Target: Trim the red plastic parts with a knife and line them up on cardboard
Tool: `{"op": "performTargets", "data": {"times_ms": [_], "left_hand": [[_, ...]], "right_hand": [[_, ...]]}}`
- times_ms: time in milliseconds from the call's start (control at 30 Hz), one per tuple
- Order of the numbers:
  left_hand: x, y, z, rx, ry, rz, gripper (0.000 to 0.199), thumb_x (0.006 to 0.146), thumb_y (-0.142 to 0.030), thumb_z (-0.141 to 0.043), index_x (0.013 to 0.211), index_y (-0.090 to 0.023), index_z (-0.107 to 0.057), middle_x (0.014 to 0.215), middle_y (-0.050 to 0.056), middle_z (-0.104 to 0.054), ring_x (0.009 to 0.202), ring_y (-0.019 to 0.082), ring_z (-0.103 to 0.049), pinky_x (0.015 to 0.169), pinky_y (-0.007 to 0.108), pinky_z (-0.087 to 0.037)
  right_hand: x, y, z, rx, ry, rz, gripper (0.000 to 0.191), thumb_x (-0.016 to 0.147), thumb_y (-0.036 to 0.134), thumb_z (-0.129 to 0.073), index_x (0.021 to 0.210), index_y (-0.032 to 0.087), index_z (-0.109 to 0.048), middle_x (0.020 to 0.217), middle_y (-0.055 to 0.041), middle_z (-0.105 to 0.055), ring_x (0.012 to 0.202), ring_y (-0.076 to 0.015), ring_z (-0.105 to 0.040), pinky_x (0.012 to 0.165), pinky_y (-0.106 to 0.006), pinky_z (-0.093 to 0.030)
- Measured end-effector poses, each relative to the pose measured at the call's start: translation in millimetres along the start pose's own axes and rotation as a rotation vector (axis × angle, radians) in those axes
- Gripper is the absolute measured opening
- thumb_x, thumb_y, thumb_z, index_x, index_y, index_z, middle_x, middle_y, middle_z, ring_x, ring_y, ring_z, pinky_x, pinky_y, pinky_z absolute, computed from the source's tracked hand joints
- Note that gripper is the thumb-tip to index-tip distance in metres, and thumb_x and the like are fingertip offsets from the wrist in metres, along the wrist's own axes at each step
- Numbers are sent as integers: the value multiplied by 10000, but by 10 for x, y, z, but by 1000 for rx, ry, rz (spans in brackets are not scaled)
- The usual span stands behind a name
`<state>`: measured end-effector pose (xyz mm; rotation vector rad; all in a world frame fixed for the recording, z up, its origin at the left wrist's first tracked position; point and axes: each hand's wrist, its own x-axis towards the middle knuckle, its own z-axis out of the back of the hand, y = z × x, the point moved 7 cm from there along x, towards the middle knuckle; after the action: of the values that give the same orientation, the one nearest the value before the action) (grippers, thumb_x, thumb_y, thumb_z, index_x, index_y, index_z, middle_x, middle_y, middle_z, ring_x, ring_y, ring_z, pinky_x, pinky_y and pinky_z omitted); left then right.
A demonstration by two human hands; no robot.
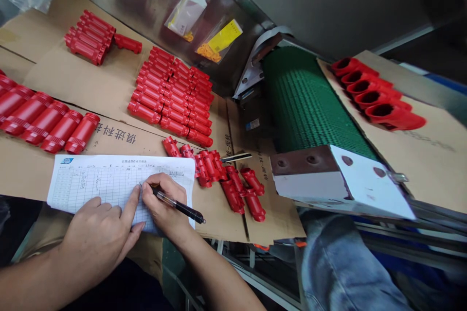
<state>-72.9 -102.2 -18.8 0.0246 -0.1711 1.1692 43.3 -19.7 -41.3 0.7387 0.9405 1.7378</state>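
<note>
Gripping black-and-clear pen [178, 206] between thumb and fingers, right hand [164, 204] closed around barrel, tip at gridded paper form [87, 180]. Left hand [97, 233] grasping nothing, index finger extended onto form, other fingers loosely curled, thumb apart. Form, thin and white, under both hands, on flat brown cardboard [54, 80]. Beyond right hand: smooth red plastic cylinders [175, 99] with ribbed ends, in tight rows. Right of it: green textured belt [306, 102], rounded at edge.
</note>
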Motion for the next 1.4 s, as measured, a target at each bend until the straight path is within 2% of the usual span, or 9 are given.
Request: {"op": "performTargets", "data": {"times_ms": [400, 733, 1067, 1300, 1400], "left_hand": [[9, 0, 27, 6, -15, -6, 441, 972, -337, -599, 1214, -47, -827, 535, 77, -688, 468, 243, -673, 567, 376, -499], [16, 3, 19, -26, -7, -4, 467, 1009, -300, -542, 1242, 4, -808, 534, 91, -683, 468, 267, -682, 553, 396, -526], [5, 6, 17, -26, -23, -8, 487, 1044, -314, -489, 1234, -1, -810, 520, 75, -661, 455, 258, -667, 537, 389, -502], [16, 8, 57, -33, -69, -20, 553, 1091, -294, -375, 1239, 32, -797, 498, 69, -632, 434, 251, -654, 542, 390, -484], [-4, 6, 62, -30, -100, -22, 567, 1110, -301, -352, 1289, 32, -775, 485, 45, -606, 419, 239, -635, 554, 396, -468]], "right_hand": [[6, 21, 6, 0, -3, 10, 144, 939, 251, -652, 799, 243, -686, 752, 4, -724, 683, -161, -667, 684, -268, -539], [0, 26, 14, 3, -7, 0, 133, 936, 239, -653, 809, 228, -694, 739, 9, -701, 674, -151, -652, 672, -252, -520], [6, 31, -2, 5, -10, 36, 139, 924, 235, -663, 792, 210, -699, 730, 13, -703, 665, -135, -644, 668, -232, -507], [9, 11, 25, 38, -4, -24, 133, 910, 252, -667, 785, 218, -698, 712, 15, -689, 646, -139, -630, 658, -253, -506], [-8, -95, 34, 158, -13, -138, 108, 905, 279, -674, 812, 224, -680, 624, 44, -623, 535, -126, -573, 562, -248, -476]]}}
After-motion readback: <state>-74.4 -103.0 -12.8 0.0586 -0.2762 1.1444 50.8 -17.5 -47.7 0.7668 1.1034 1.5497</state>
